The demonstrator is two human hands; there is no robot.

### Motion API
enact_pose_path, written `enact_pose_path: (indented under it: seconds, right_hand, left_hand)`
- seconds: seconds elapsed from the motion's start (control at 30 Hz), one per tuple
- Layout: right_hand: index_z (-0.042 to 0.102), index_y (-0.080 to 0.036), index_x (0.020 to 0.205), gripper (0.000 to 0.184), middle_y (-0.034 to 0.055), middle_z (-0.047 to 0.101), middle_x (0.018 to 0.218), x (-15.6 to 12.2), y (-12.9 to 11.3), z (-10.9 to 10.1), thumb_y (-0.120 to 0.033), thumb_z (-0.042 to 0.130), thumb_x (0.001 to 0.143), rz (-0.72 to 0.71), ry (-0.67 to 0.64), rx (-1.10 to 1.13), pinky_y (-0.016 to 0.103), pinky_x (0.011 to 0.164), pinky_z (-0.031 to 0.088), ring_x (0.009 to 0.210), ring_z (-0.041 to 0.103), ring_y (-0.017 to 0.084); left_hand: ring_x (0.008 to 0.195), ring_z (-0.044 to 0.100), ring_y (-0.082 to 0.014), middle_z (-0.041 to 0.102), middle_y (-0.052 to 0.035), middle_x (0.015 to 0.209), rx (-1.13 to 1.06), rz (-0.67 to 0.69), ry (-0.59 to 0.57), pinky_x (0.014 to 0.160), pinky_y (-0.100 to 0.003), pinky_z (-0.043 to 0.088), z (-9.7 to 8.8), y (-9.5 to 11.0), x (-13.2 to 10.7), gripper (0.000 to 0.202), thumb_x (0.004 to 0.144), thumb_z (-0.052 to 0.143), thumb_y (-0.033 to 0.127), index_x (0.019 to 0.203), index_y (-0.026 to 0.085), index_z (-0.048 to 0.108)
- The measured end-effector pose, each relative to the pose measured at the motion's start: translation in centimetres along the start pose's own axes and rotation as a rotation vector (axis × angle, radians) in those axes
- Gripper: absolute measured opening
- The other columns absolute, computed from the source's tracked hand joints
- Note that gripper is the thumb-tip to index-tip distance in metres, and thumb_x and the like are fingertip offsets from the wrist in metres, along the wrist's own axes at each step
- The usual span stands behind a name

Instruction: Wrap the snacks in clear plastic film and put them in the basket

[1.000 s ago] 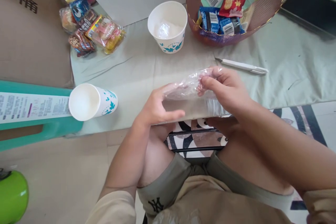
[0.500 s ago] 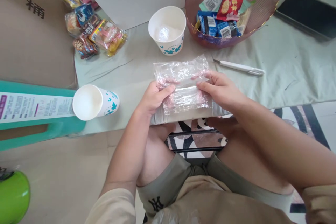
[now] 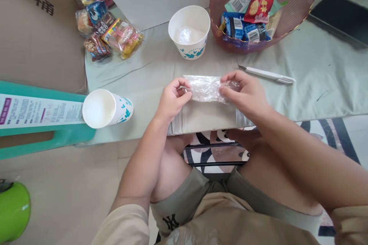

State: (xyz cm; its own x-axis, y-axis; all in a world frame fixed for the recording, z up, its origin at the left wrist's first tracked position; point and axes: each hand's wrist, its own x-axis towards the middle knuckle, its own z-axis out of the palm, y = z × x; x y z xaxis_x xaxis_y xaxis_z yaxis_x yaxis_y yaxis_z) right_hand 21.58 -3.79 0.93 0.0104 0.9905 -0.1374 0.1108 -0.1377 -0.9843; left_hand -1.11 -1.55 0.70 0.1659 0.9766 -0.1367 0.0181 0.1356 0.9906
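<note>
A clear plastic wrapper, folded into a narrow band, is stretched between my two hands just above the cloth near the table's front edge. My left hand pinches its left end between thumb and fingers. On the right end, my right hand grips it the same way, with a crumpled bit showing by the fingers. Beyond the wrapper stands a white paper cup with teal leaf prints and something shiny and clear inside. A white utility knife lies on the cloth past my right hand.
A second paper cup is at the left, by a teal and white box. Wrapped snacks lie by a cardboard box. A pink glass bowl holds snack packets. At far right is a black phone-like object.
The wrapper, spread out flat before, is now folded over into a narrower band. My fingers have shifted to its two ends. The view has moved slightly.
</note>
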Motion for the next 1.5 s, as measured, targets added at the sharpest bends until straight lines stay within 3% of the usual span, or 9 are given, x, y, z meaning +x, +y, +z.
enact_pose_path:
  seconds: [0.13, 0.23, 0.4, 0.5, 0.6, 0.73, 0.9, 1.3, 1.5]
  right_hand:
    - [0.056, -0.031, 0.124, 0.049, -0.0011, 0.065, 0.084, 0.3, 1.1, 0.3, -0.035, 0.077, 0.08, -0.063, 0.086, 0.087, 0.034, 0.063, 0.05, 0.072, 0.063, 0.018]
    - [0.061, -0.028, 0.106, 0.033, 0.0013, 0.067, 0.088, 0.5, 0.7, 0.2, -0.045, 0.076, 0.082, -0.031, -0.033, 0.126, 0.036, 0.068, 0.053, 0.08, 0.065, 0.02]
    - [0.058, -0.024, 0.076, 0.023, 0.0003, 0.062, 0.074, -0.4, -1.5, 0.3, -0.036, 0.076, 0.082, -0.045, 0.074, -0.108, 0.034, 0.064, 0.045, 0.067, 0.055, 0.016]
    - [0.056, -0.025, 0.076, 0.025, 0.0011, 0.062, 0.075, -1.0, -2.0, 1.0, -0.037, 0.077, 0.082, -0.102, 0.138, -0.125, 0.035, 0.068, 0.046, 0.071, 0.055, 0.018]
    - [0.055, -0.026, 0.079, 0.034, 0.0001, 0.059, 0.075, -1.4, -1.7, 2.0, -0.05, 0.078, 0.08, -0.075, -0.015, 0.083, 0.036, 0.071, 0.049, 0.074, 0.057, 0.019]
    - [0.052, -0.026, 0.084, 0.039, -0.0016, 0.056, 0.078, -1.3, -1.2, 2.7, -0.057, 0.075, 0.079, 0.004, -0.147, 0.342, 0.033, 0.071, 0.051, 0.073, 0.056, 0.016]
    - [0.054, -0.026, 0.099, 0.038, 0.0039, 0.063, 0.102, -0.4, -0.6, 2.1, -0.039, 0.079, 0.075, -0.078, 0.072, 0.064, 0.031, 0.072, 0.051, 0.091, 0.061, 0.018]
    - [0.06, -0.021, 0.096, 0.035, -0.0017, 0.062, 0.082, 1.8, -0.8, 1.3, -0.035, 0.078, 0.068, -0.03, -0.218, 0.134, 0.029, 0.068, 0.046, 0.073, 0.057, 0.014]
    - [0.058, -0.021, 0.076, 0.024, -0.004, 0.057, 0.068, 2.9, -1.5, 0.6, -0.034, 0.078, 0.073, -0.019, -0.257, 0.275, 0.028, 0.065, 0.044, 0.063, 0.054, 0.012]
  left_hand:
    - [0.069, 0.058, -0.01, 0.058, 0.0024, 0.08, 0.005, 0.066, 0.053, 0.065, -0.024, 0.05, 0.2, -0.4, 0.3, 0.023, 0.065, 0.066, 0.017, 0.083, 0.023, 0.054]
    - [0.074, 0.06, -0.0111, 0.059, 0.0009, 0.088, 0.021, 0.089, 0.059, 0.07, -0.025, 0.052, 0.1, -0.5, 0.5, 0.024, 0.067, 0.064, 0.017, 0.087, 0.024, 0.054]
    - [0.095, 0.062, -0.0168, 0.062, -0.0027, 0.097, 0.41, 0.342, 0.44, 0.087, -0.031, 0.053, 1.0, -0.5, -0.5, 0.016, 0.079, 0.067, 0.021, 0.09, 0.024, 0.057]
    - [0.108, 0.065, -0.0204, 0.068, -0.0063, 0.108, 0.406, 0.405, 0.276, 0.098, -0.036, 0.053, 2.7, -0.3, -1.5, 0.017, 0.091, 0.066, 0.038, 0.099, 0.024, 0.06]
    - [0.128, 0.063, -0.0245, 0.066, -0.0095, 0.134, 0.222, 0.291, 0.017, 0.105, -0.038, 0.052, 4.1, -0.3, -1.9, 0.047, 0.091, 0.067, 0.059, 0.123, 0.025, 0.059]
    - [0.108, 0.071, -0.0231, 0.074, -0.0081, 0.116, 0.059, 0.147, -0.153, 0.093, -0.036, 0.056, 4.5, -0.5, -1.4, 0.057, 0.086, 0.068, 0.071, 0.118, 0.024, 0.064]
    - [0.077, 0.065, -0.0147, 0.07, -0.002, 0.085, -0.053, 0.051, -0.04, 0.072, -0.028, 0.053, 3.6, -0.9, -0.4, 0.049, 0.081, 0.076, 0.068, 0.092, 0.021, 0.068]
    - [0.069, 0.061, -0.0127, 0.067, 0.0002, 0.08, -0.035, -0.07, -0.105, 0.066, -0.027, 0.051, 3.1, -0.4, 0.2, 0.051, 0.061, 0.093, 0.047, 0.093, 0.018, 0.065]
    - [0.06, 0.052, -0.0107, 0.055, 0.005, 0.068, 0.094, 0.113, 0.14, 0.063, -0.027, 0.045, 0.9, 0.1, 0.7, 0.05, 0.059, 0.089, 0.053, 0.077, 0.023, 0.054]
